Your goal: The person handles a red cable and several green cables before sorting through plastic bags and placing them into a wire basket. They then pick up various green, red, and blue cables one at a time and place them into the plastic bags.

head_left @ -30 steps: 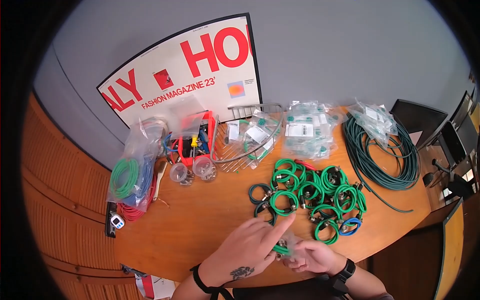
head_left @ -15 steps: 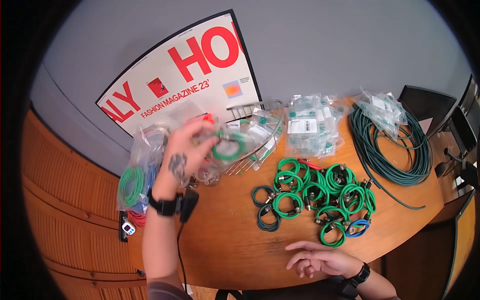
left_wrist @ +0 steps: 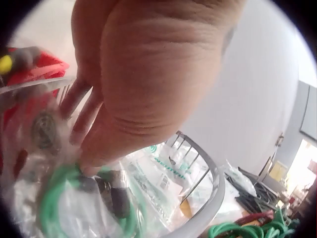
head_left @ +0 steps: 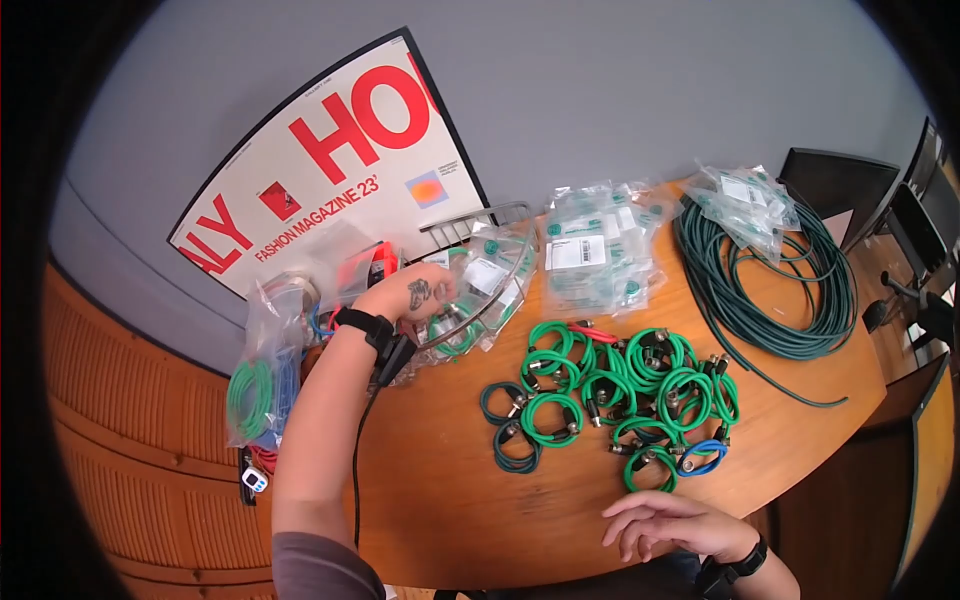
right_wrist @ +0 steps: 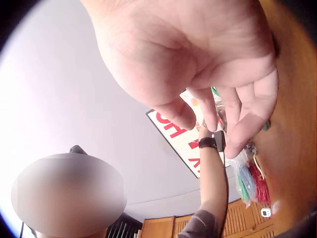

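My left hand is over the wire basket, its fingertips hidden by the hand in the head view. In the left wrist view its thumb and fingers pinch a clear bag holding a coiled green cable with a metal connector, inside the basket rim. Other labelled clear bags lie in the basket beside it. My right hand hovers over the table's front edge, fingers loosely bent and holding nothing. A pile of coiled green cables lies just beyond it.
Flat clear bags are stacked right of the basket, beside a large dark-green cable coil. A red bin and bagged cables stand left. Small dark coils and a blue one edge the pile.
My left hand has carried the bagged green cable from beside my right hand, up and left, into the wire basket. My right hand has let go of it and stays near the front edge.
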A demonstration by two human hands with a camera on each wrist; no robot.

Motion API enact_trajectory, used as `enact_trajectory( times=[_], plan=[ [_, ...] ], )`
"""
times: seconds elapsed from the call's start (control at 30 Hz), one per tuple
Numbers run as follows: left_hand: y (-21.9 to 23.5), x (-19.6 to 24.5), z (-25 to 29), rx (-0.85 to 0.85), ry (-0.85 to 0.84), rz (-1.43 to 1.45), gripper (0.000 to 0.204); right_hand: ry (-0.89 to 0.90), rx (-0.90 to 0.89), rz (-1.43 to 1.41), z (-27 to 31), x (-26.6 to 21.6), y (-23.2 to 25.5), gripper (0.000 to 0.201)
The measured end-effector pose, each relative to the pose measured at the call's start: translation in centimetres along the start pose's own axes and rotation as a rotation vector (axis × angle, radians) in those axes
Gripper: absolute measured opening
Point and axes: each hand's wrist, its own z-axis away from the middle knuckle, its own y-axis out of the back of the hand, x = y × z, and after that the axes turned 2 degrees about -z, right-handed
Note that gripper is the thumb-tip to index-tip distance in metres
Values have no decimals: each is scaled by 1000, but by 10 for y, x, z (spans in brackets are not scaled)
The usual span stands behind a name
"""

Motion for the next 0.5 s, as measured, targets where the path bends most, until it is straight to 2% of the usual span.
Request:
enact_trajectory(
  times=[0.03,0.1,0.13,0.17,0.23,0.3,0.37,0.43,0.5],
  plan=[
    [0,6,6,0,-8,2,22,26,39,52,6,-6,-1,45],
    [-1,19,16,302,-158,-227,24,60,99,102,22,-22,1,44],
    [0,31,19,481,-188,-225,21,148,137,170,30,-34,5,41],
    [1,44,26,640,-195,-156,17,233,172,239,38,-48,9,38],
    [-6,73,38,776,-260,40,14,356,323,338,47,-87,13,30],
    [-18,98,55,698,-282,113,15,486,462,615,32,-133,35,28],
    [-38,122,70,667,-287,184,11,484,584,729,-5,-175,55,28],
    [-56,138,83,637,-384,209,10,388,550,799,-51,-202,97,31],
    [-72,150,96,650,-374,276,10,199,524,714,-97,-218,132,34]
  ],
)
